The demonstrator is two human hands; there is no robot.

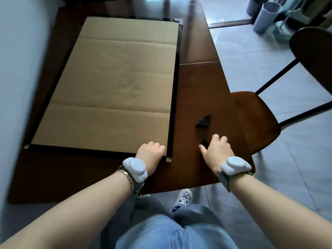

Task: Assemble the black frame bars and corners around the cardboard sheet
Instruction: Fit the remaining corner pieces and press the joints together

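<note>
- Left hand (pixel 150 153) presses curled fingers on the near bar (pixel 89 150) beside the cardboard sheet (pixel 111 83).
- Right hand (pixel 217 150) hovers spread over one corner piece (pixel 204 141); another corner (pixel 203 121) lies just beyond.

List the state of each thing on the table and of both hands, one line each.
cardboard sheet: flat on the table, black bars along its edges
far right corner piece: fitted
near right corner: bare, no piece fitted
loose corner pieces: lying apart from the frame
left hand: resting on the near bar
right hand: open, over a small black piece
</note>
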